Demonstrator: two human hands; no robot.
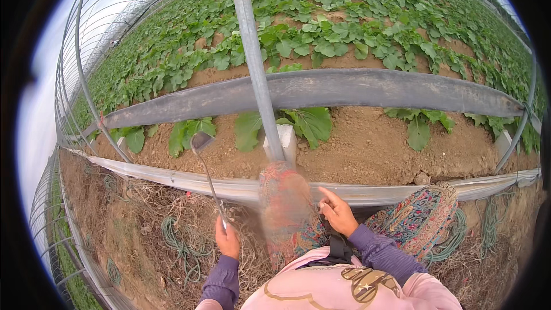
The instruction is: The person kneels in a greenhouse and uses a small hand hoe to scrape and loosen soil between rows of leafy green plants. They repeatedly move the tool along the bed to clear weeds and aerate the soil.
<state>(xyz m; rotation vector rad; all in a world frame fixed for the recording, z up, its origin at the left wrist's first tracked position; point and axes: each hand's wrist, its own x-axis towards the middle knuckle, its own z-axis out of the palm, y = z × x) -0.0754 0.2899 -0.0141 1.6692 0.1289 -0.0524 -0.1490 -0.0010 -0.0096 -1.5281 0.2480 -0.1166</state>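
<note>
My left hand (227, 239) grips the lower end of a small hand hoe (210, 184). The hoe points up and away, its dark blade (201, 141) in front of a leafy green plant (189, 133). Over my lap, my right hand (338, 214) has its index finger extended and the others curled, with nothing visible in it. It is beside my raised knee in patterned trousers (286, 206), which is blurred. Just beyond that knee, a metal pole (257, 60) stands against a pale block (286, 140) in the soil.
A wide grey band (344, 88) stretches across the front of the crop rows (335, 38). Below it, a pale plastic strip (172, 178) edges the bare soil (366, 150). Coils of green cord (181, 241) lie on dry stalks. Curved greenhouse hoops (82, 51) rise at left.
</note>
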